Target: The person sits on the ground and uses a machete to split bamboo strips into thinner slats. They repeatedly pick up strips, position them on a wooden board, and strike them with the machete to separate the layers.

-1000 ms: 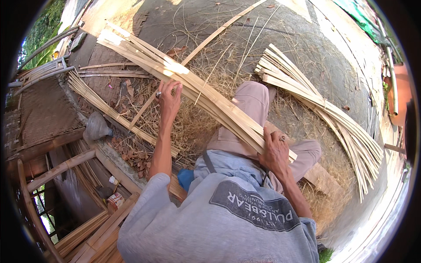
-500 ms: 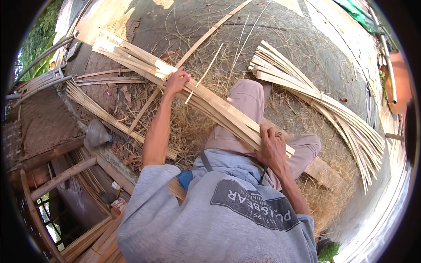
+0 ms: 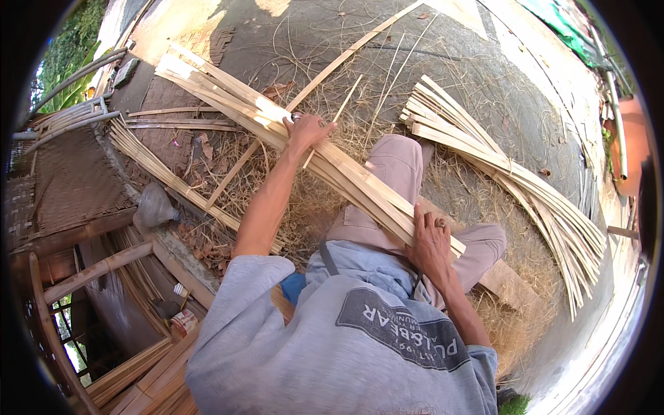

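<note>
A bundle of pale bamboo strips (image 3: 360, 181) lies slantwise across my lap, its far end fanned out at upper left. My left hand (image 3: 307, 133) is closed over the bundle's middle, with one finger at a thin loose strip (image 3: 348, 96) that crosses it. At the near right end, my right hand (image 3: 431, 242), with a ring on one finger, grips the bundle from the side. The undersides of both hands are hidden. A longer strip (image 3: 353, 48) runs beneath the bundle, close to my left hand.
A second fanned bundle of bamboo strips (image 3: 501, 160) lies to the right. Another bundle (image 3: 162, 176) rests at left beside a clear plastic bottle (image 3: 156, 205). Curly shavings (image 3: 297, 190) cover the ground around my legs. A bamboo frame (image 3: 97, 273) stands at lower left.
My left hand has slid right along the bundle to the thin strip and its fingers have spread across more of it. My right hand keeps its place on the near end.
</note>
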Demonstrator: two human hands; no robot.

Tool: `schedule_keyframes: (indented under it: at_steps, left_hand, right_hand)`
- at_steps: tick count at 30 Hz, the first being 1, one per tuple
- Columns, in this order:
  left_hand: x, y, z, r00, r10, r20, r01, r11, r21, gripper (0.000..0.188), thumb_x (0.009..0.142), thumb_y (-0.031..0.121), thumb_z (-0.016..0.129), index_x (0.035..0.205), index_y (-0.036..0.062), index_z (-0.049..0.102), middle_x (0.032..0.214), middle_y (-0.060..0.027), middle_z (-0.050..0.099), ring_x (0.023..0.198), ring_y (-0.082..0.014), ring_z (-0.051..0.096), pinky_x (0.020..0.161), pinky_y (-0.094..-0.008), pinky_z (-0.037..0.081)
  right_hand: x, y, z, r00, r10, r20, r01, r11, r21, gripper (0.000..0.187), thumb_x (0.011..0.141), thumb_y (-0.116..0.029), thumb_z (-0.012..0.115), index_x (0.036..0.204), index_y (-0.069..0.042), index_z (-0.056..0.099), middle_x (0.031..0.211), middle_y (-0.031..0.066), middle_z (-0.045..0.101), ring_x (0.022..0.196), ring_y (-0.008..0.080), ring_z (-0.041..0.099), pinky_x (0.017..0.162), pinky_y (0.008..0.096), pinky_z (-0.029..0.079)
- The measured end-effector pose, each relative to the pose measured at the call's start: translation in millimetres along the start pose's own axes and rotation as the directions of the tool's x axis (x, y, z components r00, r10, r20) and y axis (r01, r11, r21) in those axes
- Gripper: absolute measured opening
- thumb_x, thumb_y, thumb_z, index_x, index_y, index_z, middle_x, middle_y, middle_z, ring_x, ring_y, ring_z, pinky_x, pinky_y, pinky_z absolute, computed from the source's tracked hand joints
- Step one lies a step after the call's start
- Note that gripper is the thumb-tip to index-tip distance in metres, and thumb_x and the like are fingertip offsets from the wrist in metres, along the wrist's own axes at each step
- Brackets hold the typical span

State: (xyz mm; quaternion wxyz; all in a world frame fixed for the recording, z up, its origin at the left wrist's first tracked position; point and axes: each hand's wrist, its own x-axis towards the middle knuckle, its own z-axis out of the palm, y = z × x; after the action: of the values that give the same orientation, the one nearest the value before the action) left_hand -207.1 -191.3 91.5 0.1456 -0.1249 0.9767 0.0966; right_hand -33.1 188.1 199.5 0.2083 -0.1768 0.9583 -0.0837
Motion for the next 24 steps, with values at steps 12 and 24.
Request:
schedule_keyframes:
  at_steps: [12,24]
  left_hand:
    - [19.5,85.8,-124.7,0.921,-0.121,-0.371,-0.369,0.034,-0.929,0.03,0.102,0.029,0.064,0.117,0.003,0.069,0.088,-0.012,0.074,0.054,-0.0125,0.065,0.043,-0.0208,0.038]
    - [-54.7,-163.6,-45.0,0.229,-0.961,0.157,0.143,-0.127,-0.982,0.108,0.093,0.068,0.058,0.164,0.0128,0.0,0.167,-0.0235,0.01,0.15,-0.0452,0.026,0.114,-0.0616,0.042]
  right_hand:
    - [-0.6,4.6,8.7,0.999,-0.012,-0.051,0.014,1.0,0.022,0.098,0.07,-0.028,0.084,0.152,-0.002,0.037,0.128,0.0189,0.055,0.117,0.0347,0.056,0.097,0.0441,0.04]
    - [-1.3,-1.3,-16.1,0.998,-0.058,-0.008,0.059,0.997,0.053,0.099,0.073,-0.027,0.082,0.158,-0.017,0.034,0.117,0.0227,0.057,0.107,0.0364,0.06,0.094,0.0443,0.041]
